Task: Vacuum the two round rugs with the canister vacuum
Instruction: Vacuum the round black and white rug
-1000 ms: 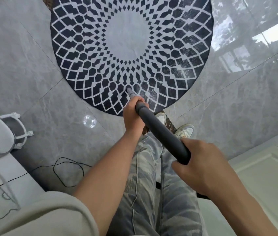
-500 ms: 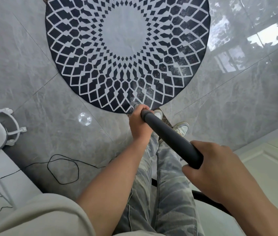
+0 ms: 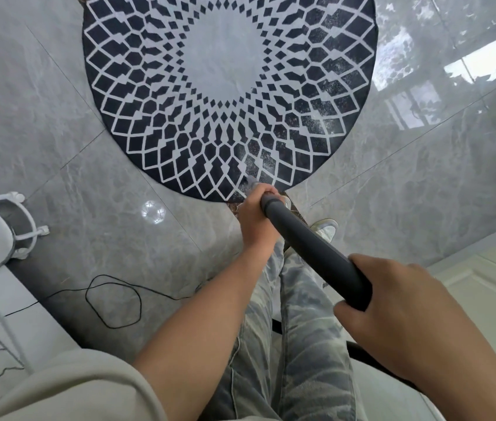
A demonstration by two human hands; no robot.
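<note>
Smooth, matt dark-grey plastic on the wand (image 3: pixel 310 247) between left hand (image 3: pixel 256 220) and right hand (image 3: pixel 407 314); matt short-pile cloth on the rug (image 3: pixel 149 86) beyond the left hand; glossy, reflective marbled tile on the floor (image 3: pixel 43 132).

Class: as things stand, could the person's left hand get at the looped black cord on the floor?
Probably not yet. The left hand grips the vacuum wand, while the black cord lies on the floor to its left. Nothing blocks the way, but the hand must let go first.

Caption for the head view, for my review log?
Left hand and right hand grip the dark vacuum wand, its tip at the near edge of the black-and-white round rug.
</note>
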